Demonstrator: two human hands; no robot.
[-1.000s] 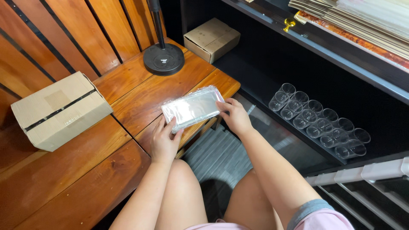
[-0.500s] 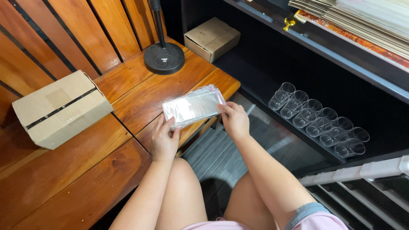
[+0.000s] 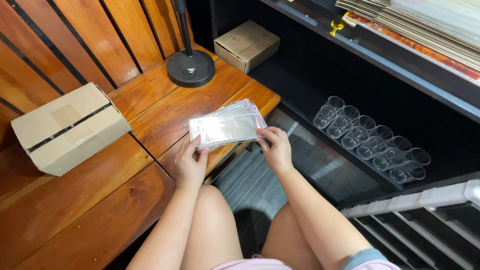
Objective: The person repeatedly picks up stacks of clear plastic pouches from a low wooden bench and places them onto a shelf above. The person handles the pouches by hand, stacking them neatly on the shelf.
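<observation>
- The left hand (image 3: 190, 162) grips the near left corner of a stack of clear plastic sleeves (image 3: 226, 126), thumb on top and fingers tucked beneath, so the stack is pinned flat rather than lifted free.
- The right hand (image 3: 276, 150) pinches the stack's near right edge with its fingertips, just where a thin reddish strip runs along the sleeves; this looks like a grip for keeping the slippery sheets squared up or thumbing one loose.
- The stack lies between the two hands, on the corner of the wooden table (image 3: 100, 200), its right end reaching out over the table's edge, which leaves room for fingers to get under it.
- Left of the left hand, well apart, sits a taped cardboard box (image 3: 70, 129) on the table.
- Beyond the hands stands a round black stand base (image 3: 191, 68) with its pole rising out of view, and past that a smaller cardboard box (image 3: 247, 45).
- Right of the right hand, lower down on a dark shelf (image 3: 310, 95), two rows of small clear cups (image 3: 370, 139) stand in line.
- Nothing lies between the hands and the stack; the stand base is the nearest thing beyond it, though not touching.
</observation>
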